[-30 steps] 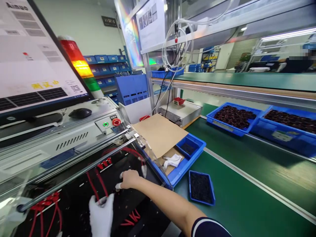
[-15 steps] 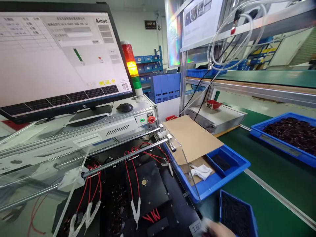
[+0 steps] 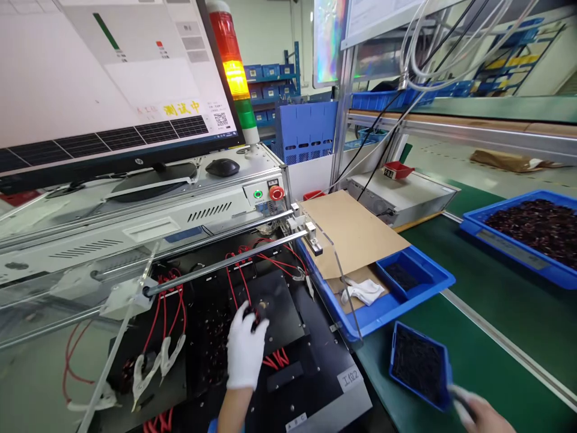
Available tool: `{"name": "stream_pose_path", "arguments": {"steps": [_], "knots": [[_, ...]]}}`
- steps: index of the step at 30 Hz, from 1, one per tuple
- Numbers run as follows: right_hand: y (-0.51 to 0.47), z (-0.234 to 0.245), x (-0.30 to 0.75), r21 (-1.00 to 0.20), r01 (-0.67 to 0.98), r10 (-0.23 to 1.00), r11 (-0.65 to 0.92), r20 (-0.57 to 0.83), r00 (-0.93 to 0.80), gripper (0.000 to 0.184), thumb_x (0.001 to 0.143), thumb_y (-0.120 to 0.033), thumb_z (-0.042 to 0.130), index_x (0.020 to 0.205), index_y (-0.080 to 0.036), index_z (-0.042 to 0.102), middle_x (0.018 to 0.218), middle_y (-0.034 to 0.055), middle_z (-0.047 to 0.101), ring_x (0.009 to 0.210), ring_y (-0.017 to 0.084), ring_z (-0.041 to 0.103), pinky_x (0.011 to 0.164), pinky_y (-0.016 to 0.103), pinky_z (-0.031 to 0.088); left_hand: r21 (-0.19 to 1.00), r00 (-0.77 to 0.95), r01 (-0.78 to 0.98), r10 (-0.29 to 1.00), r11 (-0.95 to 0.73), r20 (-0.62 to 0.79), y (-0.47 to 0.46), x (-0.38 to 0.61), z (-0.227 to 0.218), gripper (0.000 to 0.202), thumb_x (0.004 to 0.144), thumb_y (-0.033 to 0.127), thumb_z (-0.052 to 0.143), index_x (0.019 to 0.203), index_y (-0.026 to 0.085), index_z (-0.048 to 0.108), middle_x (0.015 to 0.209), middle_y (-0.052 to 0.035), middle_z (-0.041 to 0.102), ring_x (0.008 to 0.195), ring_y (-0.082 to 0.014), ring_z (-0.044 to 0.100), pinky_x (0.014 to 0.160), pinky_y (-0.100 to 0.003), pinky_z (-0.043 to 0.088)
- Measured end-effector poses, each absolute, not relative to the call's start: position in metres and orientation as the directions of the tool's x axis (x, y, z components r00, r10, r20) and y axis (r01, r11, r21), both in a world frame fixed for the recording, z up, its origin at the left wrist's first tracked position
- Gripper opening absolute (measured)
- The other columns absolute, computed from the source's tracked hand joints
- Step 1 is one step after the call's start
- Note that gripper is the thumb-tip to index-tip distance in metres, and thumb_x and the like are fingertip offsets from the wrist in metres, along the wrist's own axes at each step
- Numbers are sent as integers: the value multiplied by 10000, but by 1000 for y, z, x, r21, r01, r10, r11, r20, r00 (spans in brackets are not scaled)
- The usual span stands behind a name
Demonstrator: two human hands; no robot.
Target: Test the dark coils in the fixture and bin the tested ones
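Green counter [image 3: 487, 288], right, bearing a small tray [image 3: 447, 367] of black pieces, near a large tray [image 3: 392, 317]. Black rig [image 3: 320, 361], left, with red leads [image 3: 243, 284]; monitor [image 3: 90, 78] and amber-lit tower [image 3: 237, 78] behind. Left hand [image 3: 247, 352], gloved, fingers bent over the rig by the leads; what it grasps, we cannot tell. Right hand [image 3: 484, 415], blurred, by the small tray's corner; its grip we cannot tell. Since the earlier frame, we note the left hand's arrival, hiding white clips then visible
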State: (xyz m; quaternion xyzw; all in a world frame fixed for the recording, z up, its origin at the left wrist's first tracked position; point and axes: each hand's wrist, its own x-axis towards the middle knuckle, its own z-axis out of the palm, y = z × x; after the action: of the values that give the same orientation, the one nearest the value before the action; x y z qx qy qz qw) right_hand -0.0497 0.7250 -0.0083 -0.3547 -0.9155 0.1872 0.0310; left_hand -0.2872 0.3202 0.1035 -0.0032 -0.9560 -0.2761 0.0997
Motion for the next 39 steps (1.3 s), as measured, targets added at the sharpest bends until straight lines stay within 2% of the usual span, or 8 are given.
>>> {"name": "stream_pose_path", "arguments": {"steps": [4,7,10,13,16,22,33,39], "knots": [[728,-28,-96,-382,537,567,752,-39,-823,545,788,-461,276,1157,-160,542,1076,145,582,984,304,568,784,407,477,399,-967,222,148,889,208,327,-329,99,157,680,179,592,801,226,680,1273,-30,483,1172,-253,424,1000,-398,376],[724,-40,-115,-340,518,534,785,-52,-844,556,811,-445,266,1200,-127,502,1055,151,578,977,306,565,763,403,471,273,-948,276,215,922,233,316,-333,98,239,655,95,586,764,282,688,1298,12,458,1231,-271,347,1002,-456,347],[726,-48,-114,-324,529,534,784,-79,-842,528,818,-440,258,1161,-148,532,1092,131,568,929,294,583,733,392,475,278,-925,243,135,929,356,306,-322,95,308,734,76,487,815,301,682,1338,27,403,1248,-243,327,1007,-435,340],[732,-55,-108,-309,542,541,782,-95,-835,495,811,-436,269,1084,-169,584,1105,110,576,893,287,595,708,382,481,459,-892,153,-77,875,446,308,-300,82,298,833,191,413,1053,243,607,1273,-59,460,1162,-210,431,989,-374,376],[739,-63,-106,-298,548,542,782,-110,-833,466,796,-433,292,1032,-195,616,1105,95,591,891,292,601,690,380,486,624,-919,48,-210,780,334,317,-279,65,423,853,351,414,1237,178,452,1211,-117,496,1117,-225,473,969,-385,398],[743,-64,-109,-320,517,507,794,-119,-853,472,777,-465,321,1045,-206,610,1109,99,594,930,302,595,681,381,488,722,-966,2,-186,691,181,336,-291,70,564,840,432,427,1318,154,316,1326,-144,389,1238,-246,353,1043,-414,306],[745,-54,-109,-334,562,547,756,-149,-824,485,758,-461,316,980,-207,665,1079,99,608,879,306,599,688,400,478,357,-997,7,-19,934,70,348,-321,105,572,732,264,556,1270,174,385,1097,-115,491,1019,-289,472,806,-379,435],[700,38,-123,-506,615,721,604,17,-693,494,652,-587,442,871,-226,698,881,121,653,751,320,602,683,448,486,418,-996,86,88,905,14,337,-328,112,531,687,224,599,1204,230,478,1074,-65,505,1001,-237,486,858,-330,407]]}}
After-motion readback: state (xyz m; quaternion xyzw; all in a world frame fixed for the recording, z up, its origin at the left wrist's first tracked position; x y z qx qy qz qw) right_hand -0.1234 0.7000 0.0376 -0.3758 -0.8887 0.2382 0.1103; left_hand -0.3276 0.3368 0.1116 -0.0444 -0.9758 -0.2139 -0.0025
